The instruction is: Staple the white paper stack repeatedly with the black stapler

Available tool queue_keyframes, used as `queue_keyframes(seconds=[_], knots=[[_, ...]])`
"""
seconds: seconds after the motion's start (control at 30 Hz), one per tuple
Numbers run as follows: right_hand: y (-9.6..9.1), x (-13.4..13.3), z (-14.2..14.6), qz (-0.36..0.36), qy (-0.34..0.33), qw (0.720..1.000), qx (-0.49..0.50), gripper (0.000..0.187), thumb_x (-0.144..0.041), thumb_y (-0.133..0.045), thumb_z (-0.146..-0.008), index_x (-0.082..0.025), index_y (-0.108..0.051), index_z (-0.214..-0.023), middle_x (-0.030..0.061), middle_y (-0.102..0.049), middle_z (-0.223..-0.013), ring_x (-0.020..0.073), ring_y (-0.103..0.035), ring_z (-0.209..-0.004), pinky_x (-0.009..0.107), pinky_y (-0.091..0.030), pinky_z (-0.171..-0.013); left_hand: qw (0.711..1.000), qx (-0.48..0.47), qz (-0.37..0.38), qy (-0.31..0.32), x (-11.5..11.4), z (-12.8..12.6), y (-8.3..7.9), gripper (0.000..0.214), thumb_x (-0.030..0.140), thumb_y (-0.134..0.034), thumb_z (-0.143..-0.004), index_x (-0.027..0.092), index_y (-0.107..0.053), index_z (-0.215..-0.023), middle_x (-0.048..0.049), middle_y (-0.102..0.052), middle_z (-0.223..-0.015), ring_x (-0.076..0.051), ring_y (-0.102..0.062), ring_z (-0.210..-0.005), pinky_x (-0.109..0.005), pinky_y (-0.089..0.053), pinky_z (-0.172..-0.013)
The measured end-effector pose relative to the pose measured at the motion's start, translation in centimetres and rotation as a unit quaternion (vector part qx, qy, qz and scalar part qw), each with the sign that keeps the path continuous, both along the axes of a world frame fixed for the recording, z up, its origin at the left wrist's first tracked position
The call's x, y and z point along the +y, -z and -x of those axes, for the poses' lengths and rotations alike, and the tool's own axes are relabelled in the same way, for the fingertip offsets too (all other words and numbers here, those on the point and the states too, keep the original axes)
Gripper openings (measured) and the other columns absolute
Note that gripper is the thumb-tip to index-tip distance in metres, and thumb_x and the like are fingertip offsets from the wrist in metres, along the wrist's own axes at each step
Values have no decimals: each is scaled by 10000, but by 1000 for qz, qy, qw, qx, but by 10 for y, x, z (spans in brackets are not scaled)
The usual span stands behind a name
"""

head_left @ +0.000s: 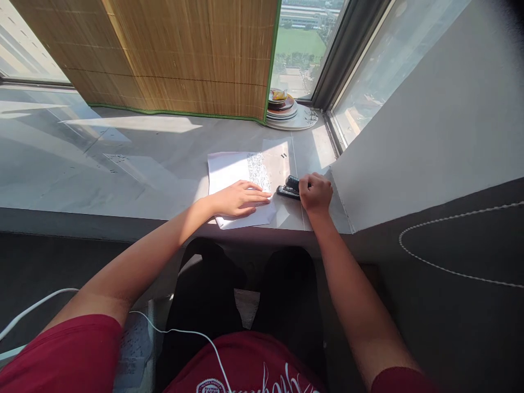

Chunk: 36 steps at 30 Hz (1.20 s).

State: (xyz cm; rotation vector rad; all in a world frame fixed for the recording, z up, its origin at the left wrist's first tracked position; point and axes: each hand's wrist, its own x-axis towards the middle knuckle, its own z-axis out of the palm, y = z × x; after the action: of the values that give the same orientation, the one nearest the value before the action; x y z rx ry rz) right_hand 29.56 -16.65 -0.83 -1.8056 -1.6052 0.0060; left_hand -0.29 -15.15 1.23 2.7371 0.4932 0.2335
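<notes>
A sheaf of white paper (pixel 227 169) lies on the window ledge, with handwriting on its right part. My left hand (pixel 241 199) rests flat on the paper, fingers stretched out to the right. Just right of the paper is a black stapler (pixel 290 188), its upper arm raised off its base at the left end. My right hand (pixel 317 192) is closed around the stapler's right end, which its fingers hide. The stapler sits apart from the paper's edge.
A pale ledge (pixel 164 180) runs under the windows. Stacked plates (pixel 282 113) with a yellow packet (pixel 279 95) stand in the far right corner. A bamboo blind (pixel 184 54) hangs behind. Two tiny dark pieces (pixel 284 155) lie beyond the stapler. A white wall (pixel 409 125) bounds the right.
</notes>
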Motion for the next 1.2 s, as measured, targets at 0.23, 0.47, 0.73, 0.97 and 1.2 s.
queue_keyframes(seconds=[0.23,0.47,0.73,0.97,1.2], knots=[[4,1,-1,-7,3,1000,-15,396,-212,-481,-979,-240,-313,-621,-2,-409,-680,178,-373,-694,323,-253,-655,999,5,0,-46,2,0,3,585,446,-463,-1090,292,-565,-1645,-119,-671,-1573,-323,-532,-1512,-488,-395,-1231],[7,2,-3,-15,1,999,-28,389,-220,-468,-985,-241,-340,-618,3,-419,-682,178,-384,-689,314,-256,-645,1000,4,-4,-22,2,-1,3,574,420,-460,-1084,330,-586,-1637,-75,-641,-1627,-337,-526,-1522,-510,-376,-1252],[3,2,-1,6,7,1000,-28,370,-224,-475,-993,-226,-409,-629,10,-454,-714,177,-400,-715,313,-256,-659,1000,-1,-10,-29,3,1,6,568,422,-473,-1107,320,-557,-1660,-82,-636,-1630,-309,-535,-1515,-476,-379,-1247],[6,4,-3,-15,3,999,-34,386,-226,-468,-992,-240,-390,-614,7,-422,-688,182,-381,-694,315,-260,-643,1000,-23,-14,-8,4,0,7,460,396,-485,-1130,307,-697,-1529,-74,-653,-1617,-299,-540,-1514,-496,-390,-1253],[5,2,-3,-7,0,1000,-28,364,-216,-465,-982,-238,-407,-623,7,-435,-694,185,-394,-701,314,-266,-649,999,-31,-18,-13,4,1,10,479,320,-478,-1139,308,-647,-1588,-70,-653,-1616,-301,-568,-1488,-493,-404,-1253]])
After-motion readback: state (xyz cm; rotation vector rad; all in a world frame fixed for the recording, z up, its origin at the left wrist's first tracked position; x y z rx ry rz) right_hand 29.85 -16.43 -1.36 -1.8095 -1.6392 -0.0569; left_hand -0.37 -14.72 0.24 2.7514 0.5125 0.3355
